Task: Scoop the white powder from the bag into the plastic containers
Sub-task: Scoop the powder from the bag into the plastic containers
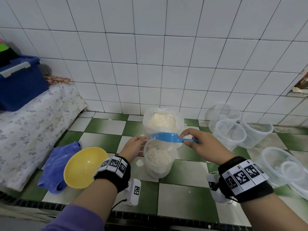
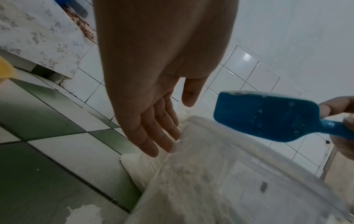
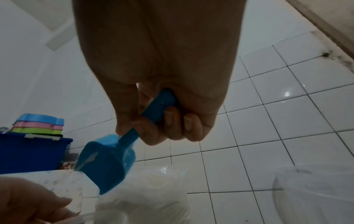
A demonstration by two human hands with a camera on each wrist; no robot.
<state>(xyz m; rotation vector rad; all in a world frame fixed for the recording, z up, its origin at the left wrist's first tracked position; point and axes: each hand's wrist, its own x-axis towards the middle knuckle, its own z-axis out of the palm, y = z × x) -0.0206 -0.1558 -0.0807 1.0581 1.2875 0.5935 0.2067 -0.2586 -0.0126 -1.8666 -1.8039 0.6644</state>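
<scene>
Gripping blue scoop [image 1: 168,137], right hand [image 1: 202,144] – left hand [image 1: 133,148] flat against container [image 1: 158,165]; green-white checkered counter [image 1: 183,195], white-tiled wall [image 1: 150,64].

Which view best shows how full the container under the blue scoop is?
The head view: it looks down into the container, showing its powder mound below the rim. The left wrist view shows only its blurred, dusty side at close range. The right wrist view catches just a strip of its rim behind the scoop.
</scene>
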